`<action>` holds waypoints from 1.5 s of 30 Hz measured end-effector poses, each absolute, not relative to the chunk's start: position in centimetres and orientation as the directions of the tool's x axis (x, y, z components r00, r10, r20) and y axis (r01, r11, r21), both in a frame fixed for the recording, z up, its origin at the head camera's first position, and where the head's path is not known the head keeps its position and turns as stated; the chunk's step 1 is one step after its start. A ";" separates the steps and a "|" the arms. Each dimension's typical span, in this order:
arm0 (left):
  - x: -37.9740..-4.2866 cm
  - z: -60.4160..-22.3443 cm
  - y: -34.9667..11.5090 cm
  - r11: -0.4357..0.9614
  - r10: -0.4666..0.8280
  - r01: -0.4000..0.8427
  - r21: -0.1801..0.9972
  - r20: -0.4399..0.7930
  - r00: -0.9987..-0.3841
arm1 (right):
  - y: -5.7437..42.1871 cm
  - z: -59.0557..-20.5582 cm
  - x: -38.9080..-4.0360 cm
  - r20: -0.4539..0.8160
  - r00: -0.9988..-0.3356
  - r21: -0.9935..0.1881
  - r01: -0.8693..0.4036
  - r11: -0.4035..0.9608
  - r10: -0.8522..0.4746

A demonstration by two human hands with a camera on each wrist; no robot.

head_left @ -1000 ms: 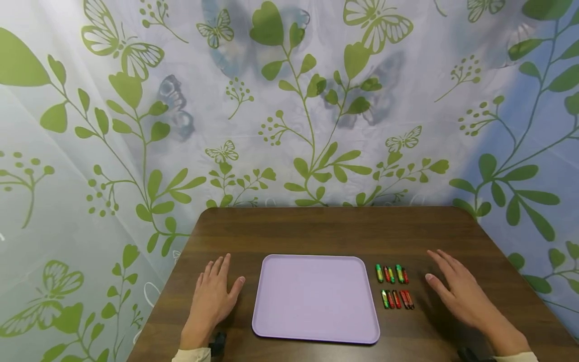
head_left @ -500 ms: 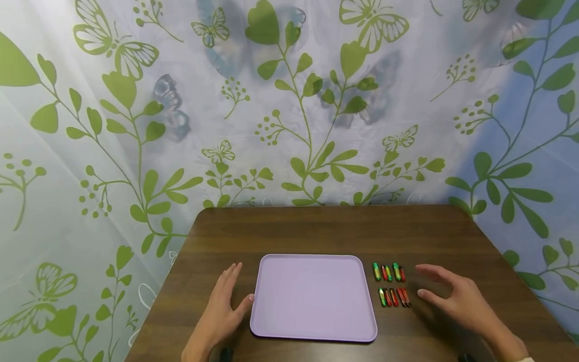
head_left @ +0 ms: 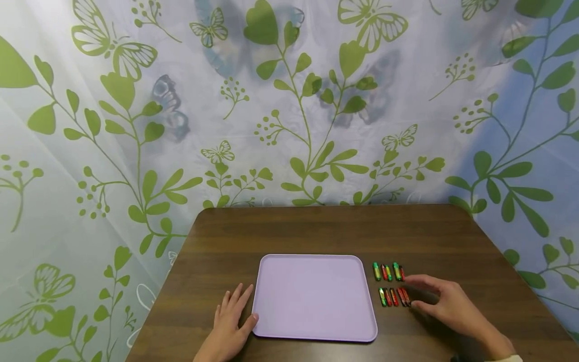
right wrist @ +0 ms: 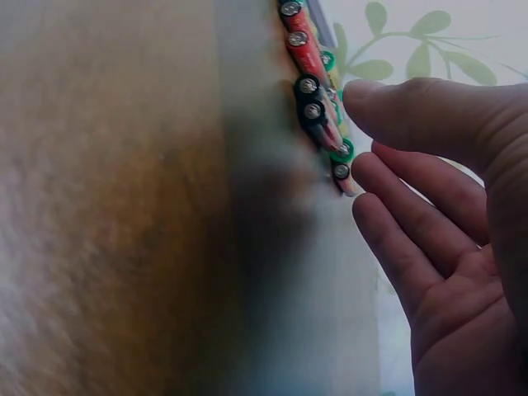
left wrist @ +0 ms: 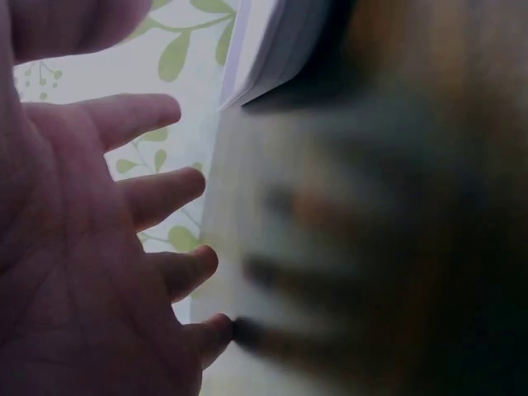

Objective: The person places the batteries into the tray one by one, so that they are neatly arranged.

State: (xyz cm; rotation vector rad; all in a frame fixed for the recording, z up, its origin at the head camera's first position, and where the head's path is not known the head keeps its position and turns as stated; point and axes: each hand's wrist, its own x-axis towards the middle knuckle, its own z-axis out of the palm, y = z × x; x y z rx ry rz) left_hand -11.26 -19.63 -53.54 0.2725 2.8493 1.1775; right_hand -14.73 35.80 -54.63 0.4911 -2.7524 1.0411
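Note:
A pale purple tray (head_left: 315,296) lies on the wooden table. To its right, small red and green batteries stand out in two short rows, with green ones such as this battery (head_left: 377,271) behind and mostly red ones like this battery (head_left: 395,297) in front. My left hand (head_left: 228,324) is by the tray's left edge, fingers spread; whether the thumb touches the rim I cannot tell. My right hand (head_left: 445,304) hovers at the rows' right end, fingers bent forward, thumb and fingers apart. In the right wrist view, battery ends (right wrist: 308,85) show beyond the thumb, and nothing is held.
The brown table (head_left: 325,229) has rounded far corners. Behind it hangs a whitish curtain (head_left: 253,166) printed with green leaves and butterflies. A pale cord loop (head_left: 146,296) hangs past the table's left edge.
My right hand has moved left, up to the batteries, with its fingers bending more. My left hand has moved right and nearer to me, beside the tray. Tray and batteries stay put.

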 end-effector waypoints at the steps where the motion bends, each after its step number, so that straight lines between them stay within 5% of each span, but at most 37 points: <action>1: -11.2 -53.7 -19.6 0.691 0.184 0.136 0.710 0.009 -0.983 | 35.7 -54.7 -14.8 0.253 -0.936 -0.611 -0.351 0.709 -0.246; 28: -11.1 -54.8 -19.4 0.694 0.187 0.080 0.716 -0.072 -0.980 | 35.0 -55.5 -14.8 0.260 -0.931 -0.526 -0.359 0.771 -0.257; 36: -11.0 -55.0 -19.6 0.693 0.191 0.083 0.717 -0.071 -0.979 | 32.9 -54.2 -14.6 0.374 -0.896 -0.554 -0.424 0.717 -0.241; 45: -11.1 -57.1 -19.9 0.640 0.195 0.182 0.746 0.072 -0.978 | 28.1 -53.3 -16.0 0.441 -0.856 -0.598 -0.505 0.622 -0.270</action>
